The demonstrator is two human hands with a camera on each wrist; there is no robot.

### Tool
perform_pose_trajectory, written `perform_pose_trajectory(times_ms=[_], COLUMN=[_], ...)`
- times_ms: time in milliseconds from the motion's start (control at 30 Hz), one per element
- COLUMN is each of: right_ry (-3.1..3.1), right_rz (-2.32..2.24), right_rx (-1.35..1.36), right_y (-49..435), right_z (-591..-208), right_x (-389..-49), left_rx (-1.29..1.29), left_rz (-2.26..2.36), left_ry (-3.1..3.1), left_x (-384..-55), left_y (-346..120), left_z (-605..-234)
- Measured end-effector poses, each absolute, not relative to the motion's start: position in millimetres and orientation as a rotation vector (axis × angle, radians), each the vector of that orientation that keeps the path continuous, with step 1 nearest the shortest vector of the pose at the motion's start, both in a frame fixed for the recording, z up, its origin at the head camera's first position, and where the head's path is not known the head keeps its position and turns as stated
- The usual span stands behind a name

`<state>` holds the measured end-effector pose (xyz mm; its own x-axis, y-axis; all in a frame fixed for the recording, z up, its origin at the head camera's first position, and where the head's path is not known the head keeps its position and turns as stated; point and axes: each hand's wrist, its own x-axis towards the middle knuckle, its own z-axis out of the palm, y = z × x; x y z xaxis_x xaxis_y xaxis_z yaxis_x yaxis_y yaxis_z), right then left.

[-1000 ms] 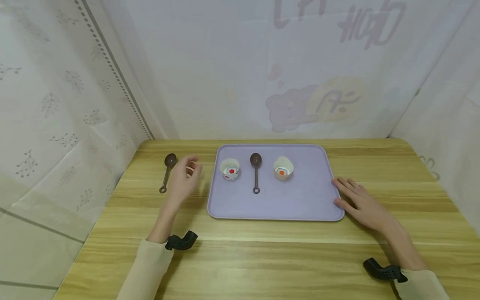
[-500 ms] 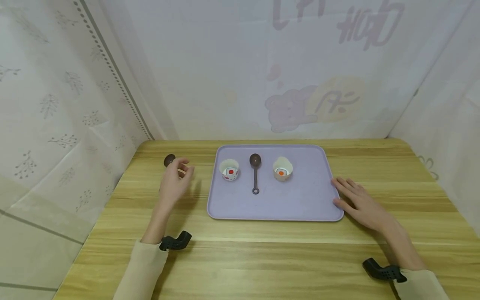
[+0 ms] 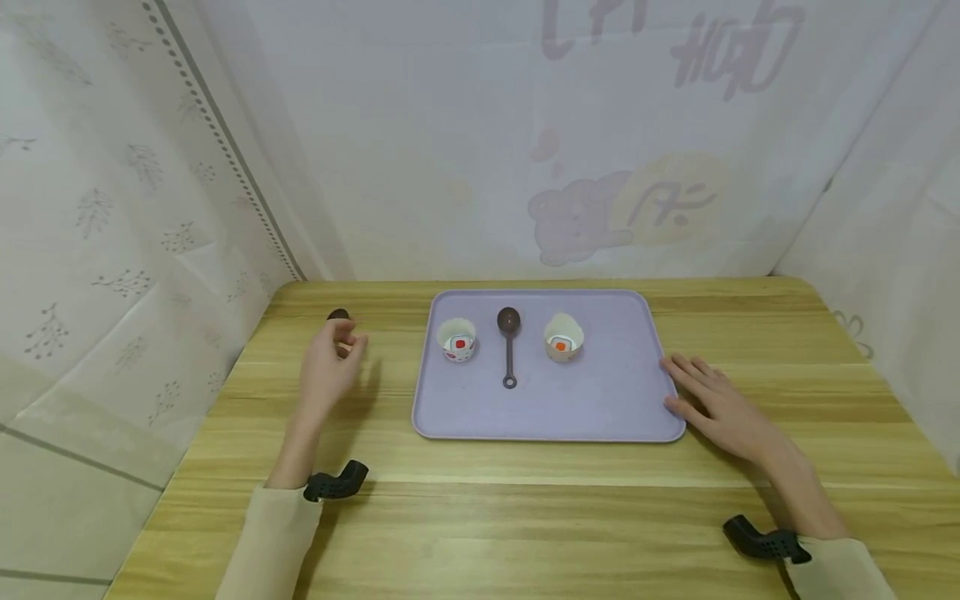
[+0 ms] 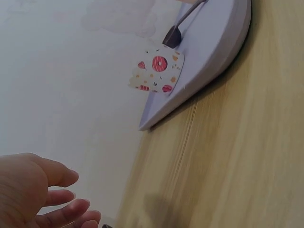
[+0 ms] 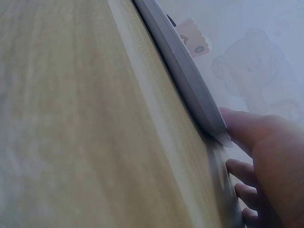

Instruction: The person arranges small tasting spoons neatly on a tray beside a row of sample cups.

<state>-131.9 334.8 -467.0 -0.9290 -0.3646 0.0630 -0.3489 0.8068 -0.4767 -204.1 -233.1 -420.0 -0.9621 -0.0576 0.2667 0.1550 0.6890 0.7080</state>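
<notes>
My left hand [image 3: 328, 367] hovers over a brown measuring spoon [image 3: 338, 314] lying left of the tray. Only the tip of that spoon's bowl shows; the hand hides the rest. Its fingers are loosely bent with nothing between them, as the left wrist view also shows of the fingers [image 4: 61, 209]. On the right, my right hand [image 3: 723, 412] touches the right edge of the lilac tray [image 3: 600, 408], thumb and fingertips at the rim. A second brown measuring spoon [image 3: 509, 348] lies on the tray between two paper baking cups, one with a red piece [image 3: 457, 340], one with an orange piece [image 3: 563, 337].
The wooden table [image 3: 480, 517] extends in front of the tray and to both sides. Printed curtains [image 3: 420, 150] hang behind and beside it. Black wrist camera mounts [image 3: 337, 481] sit on both forearms.
My left hand has moved left, away from the tray, and now covers most of the left measuring spoon. The right hand stays at the tray's edge; the tray and its things stay put.
</notes>
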Motion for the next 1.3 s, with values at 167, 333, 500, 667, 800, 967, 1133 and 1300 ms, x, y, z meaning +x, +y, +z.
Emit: perform_pose_trajectory(times_ms=[167, 333, 500, 667, 800, 967, 1133, 1300], right_ry=[2.955, 2.957, 2.955, 2.948, 2.949, 2.955, 2.953, 2.951], right_rz=[-0.762, -0.766, -0.760, -0.763, -0.771, -0.781, -0.784, -0.778], right_rx=[-0.582, -0.588, -0.580, -0.570, -0.570, -0.576, -0.580, -0.578], right_y=[334.7, 334.7, 334.7, 334.8, 334.2, 333.3, 333.8, 334.1], right_z=[-467.0, -467.1, -468.1, -468.9, -468.1, -465.9, -465.7, -465.1], right_x=[-132.4, -132.3, -131.9, -131.7, -131.9, -131.4, -131.0, -131.9], left_rx=[-0.059, -0.033, -0.009, -0.004, -0.016, -0.021, 0.006, 0.040], left_rz=[-1.136, -1.139, -1.136, -1.134, -1.108, -1.082, -1.090, -1.125], left_ry=[-2.640, -2.664, -2.685, -2.695, -2.701, -2.698, -2.713, -2.730], left_x=[-204.0, -203.0, -201.5, -200.9, -201.6, -201.8, -200.7, -200.8], left_y=[-241.4, -246.4, -249.2, -253.4, -258.3, -264.5, -269.8, -277.6], left_z=[-421.8, -419.3, -416.9, -416.5, -416.9, -418.0, -417.2, -417.9])
